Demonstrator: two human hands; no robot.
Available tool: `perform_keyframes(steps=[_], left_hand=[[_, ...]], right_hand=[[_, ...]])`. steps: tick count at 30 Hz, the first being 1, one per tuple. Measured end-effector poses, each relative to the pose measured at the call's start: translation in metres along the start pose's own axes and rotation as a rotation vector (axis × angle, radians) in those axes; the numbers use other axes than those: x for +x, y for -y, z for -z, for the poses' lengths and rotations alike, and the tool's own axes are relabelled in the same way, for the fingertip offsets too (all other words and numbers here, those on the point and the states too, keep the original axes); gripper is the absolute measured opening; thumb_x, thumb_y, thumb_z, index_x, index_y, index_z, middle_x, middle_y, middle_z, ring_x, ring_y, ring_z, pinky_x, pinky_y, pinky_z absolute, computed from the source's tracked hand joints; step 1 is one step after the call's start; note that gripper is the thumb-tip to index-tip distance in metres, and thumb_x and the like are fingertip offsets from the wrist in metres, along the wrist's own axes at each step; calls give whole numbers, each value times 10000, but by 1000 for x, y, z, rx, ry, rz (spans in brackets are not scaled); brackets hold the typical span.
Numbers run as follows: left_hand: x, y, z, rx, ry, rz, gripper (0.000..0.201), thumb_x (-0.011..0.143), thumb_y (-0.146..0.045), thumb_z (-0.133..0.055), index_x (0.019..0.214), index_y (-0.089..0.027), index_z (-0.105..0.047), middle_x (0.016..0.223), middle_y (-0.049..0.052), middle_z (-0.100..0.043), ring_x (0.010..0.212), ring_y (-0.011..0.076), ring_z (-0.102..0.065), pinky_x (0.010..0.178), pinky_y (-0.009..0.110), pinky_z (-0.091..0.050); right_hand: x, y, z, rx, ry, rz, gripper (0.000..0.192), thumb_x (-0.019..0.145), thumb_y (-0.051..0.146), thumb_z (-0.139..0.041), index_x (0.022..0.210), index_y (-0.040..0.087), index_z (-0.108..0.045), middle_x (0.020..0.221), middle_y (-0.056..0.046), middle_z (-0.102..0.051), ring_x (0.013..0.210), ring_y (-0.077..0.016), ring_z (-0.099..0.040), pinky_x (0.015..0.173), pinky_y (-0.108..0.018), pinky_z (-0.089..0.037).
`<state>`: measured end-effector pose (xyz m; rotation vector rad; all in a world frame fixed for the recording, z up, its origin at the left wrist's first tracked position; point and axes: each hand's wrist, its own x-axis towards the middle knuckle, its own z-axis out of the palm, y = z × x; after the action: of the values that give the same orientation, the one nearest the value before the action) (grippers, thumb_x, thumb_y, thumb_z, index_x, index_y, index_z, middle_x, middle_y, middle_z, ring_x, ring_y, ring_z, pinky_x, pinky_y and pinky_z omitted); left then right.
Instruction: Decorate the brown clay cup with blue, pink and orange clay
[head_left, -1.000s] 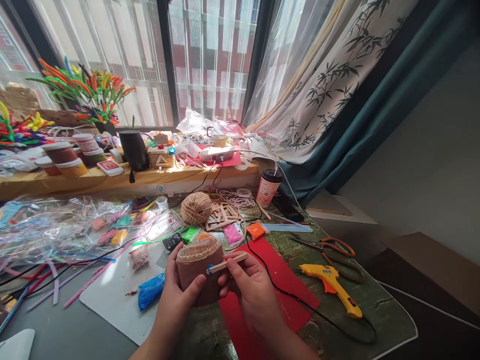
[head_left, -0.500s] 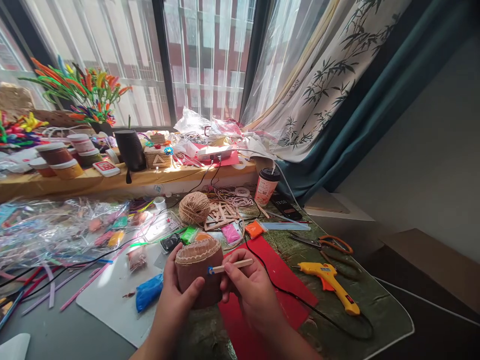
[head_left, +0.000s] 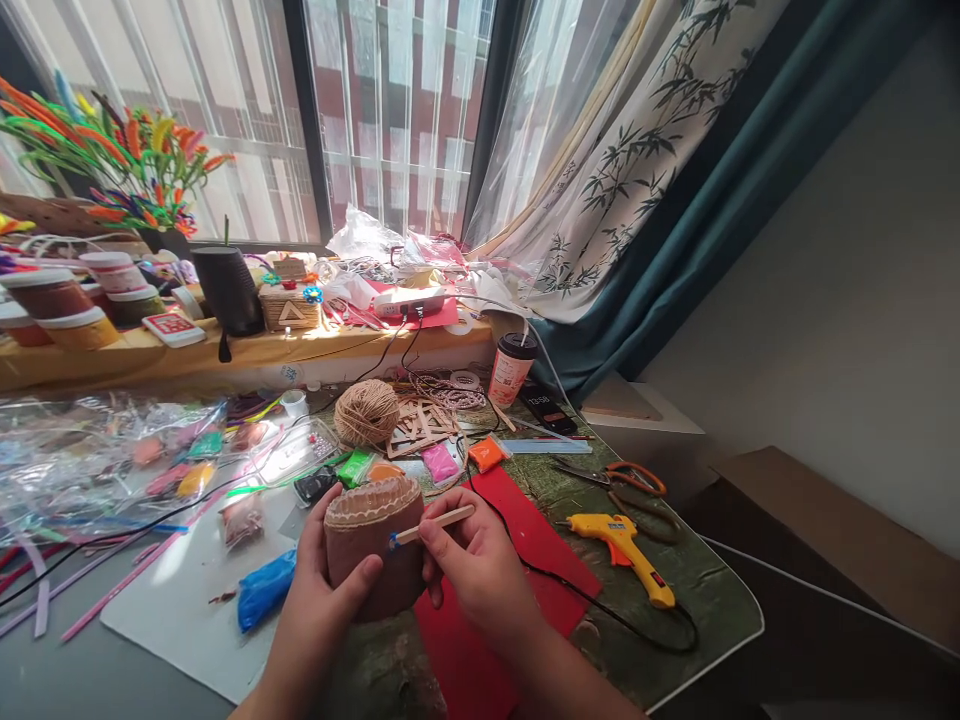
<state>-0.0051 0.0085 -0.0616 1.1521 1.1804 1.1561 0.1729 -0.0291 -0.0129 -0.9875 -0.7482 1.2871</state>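
Note:
My left hand (head_left: 326, 565) is closed round the left side of a brown cup-shaped pot (head_left: 371, 555), its thumb across the front. Twine and a pale wavy trim run along the pot's rim. Between the thumb and fingers of my right hand (head_left: 472, 560) is a flat wooden craft stick (head_left: 450, 519). Its blue-smeared tip meets or nearly meets the pot's front wall; I cannot tell which. The right hand's lower fingers are by the pot's right side. A red sheet (head_left: 480, 640) lies under the right hand, and a blue clay packet (head_left: 266, 588) is left of the left hand.
A yellow glue gun (head_left: 626, 550) and orange-handled scissors (head_left: 622, 478) lie to the right. Behind the pot are a twine ball (head_left: 367, 412), wooden sticks (head_left: 424, 425), clay packets and a lidded paper cup (head_left: 513, 370). Plastic bags (head_left: 135, 440) cover the left side.
The whole view has shifted, so the scene sits further left. Both hands keep their hold on the pot and the stick, and the stick's tip stays at the pot's front wall.

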Motion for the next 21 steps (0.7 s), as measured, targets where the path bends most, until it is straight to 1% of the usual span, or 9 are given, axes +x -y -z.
perform_keyframes(steps=[3,7,12,14,15,17,19,20,21], left_hand=[[0,0,1,-22,6,10,1151,669,-689,-929,1631,-290,-440,1558,159,-633,1436,458,-592,1219,580,-452],[-1,1,-1,-41,12,13,1101,687,-673,-928,1606,-272,-471,1542,162,-649,1422,447,-608,1210,565,-466],[2,3,-2,-48,-3,20,1051,679,-680,-927,1557,-268,-521,1528,158,-653,1406,452,-617,1202,582,-467],[4,3,-3,-53,-3,22,1049,675,-697,-919,1545,-258,-529,1529,170,-647,1398,461,-619,1202,599,-462],[4,3,-4,-52,-3,20,1050,674,-703,-916,1541,-251,-532,1534,178,-642,1400,465,-617,1207,605,-454],[3,4,-5,-42,0,6,1046,669,-703,-917,1534,-245,-546,1536,185,-643,1416,469,-605,1219,602,-442],[2,4,-6,-25,8,-14,1032,659,-686,-929,1524,-256,-566,1523,175,-658,1425,469,-601,1223,589,-443],[2,3,-6,-17,10,-20,1018,661,-673,-933,1520,-265,-570,1520,170,-661,1425,467,-603,1222,587,-446],[2,3,-6,-8,10,-19,1000,670,-659,-934,1517,-271,-569,1520,167,-661,1425,463,-605,1219,589,-448]], right_hand=[[2,2,1,20,26,-27,535,780,618,-931,887,214,-597,526,82,-634,360,-77,-515,360,-163,-446],[4,1,3,41,34,-55,577,720,617,-969,866,217,-580,604,85,-646,359,-73,-517,319,-165,-432],[3,-2,1,10,-7,-9,526,781,609,-937,852,217,-593,532,86,-597,380,-94,-529,352,-175,-455],[-2,-4,0,18,-20,26,494,798,590,-931,824,214,-611,547,69,-601,401,-99,-531,365,-184,-452],[-5,-6,0,20,-36,65,473,812,577,-923,808,215,-620,575,56,-612,416,-103,-536,372,-191,-452],[-12,-7,3,-31,-98,211,387,889,528,-871,797,221,-654,635,27,-634,466,-121,-565,406,-216,-475],[-18,-6,7,-222,-130,462,225,984,399,-788,840,242,-714,689,-8,-675,550,-161,-625,496,-270,-536],[-20,-4,9,-368,-91,617,124,1002,317,-757,894,258,-749,724,-25,-704,596,-181,-651,551,-300,-562],[-21,-1,11,-530,-18,776,64,1001,242,-734,965,274,-777,768,-43,-736,646,-202,-675,606,-330,-582]])
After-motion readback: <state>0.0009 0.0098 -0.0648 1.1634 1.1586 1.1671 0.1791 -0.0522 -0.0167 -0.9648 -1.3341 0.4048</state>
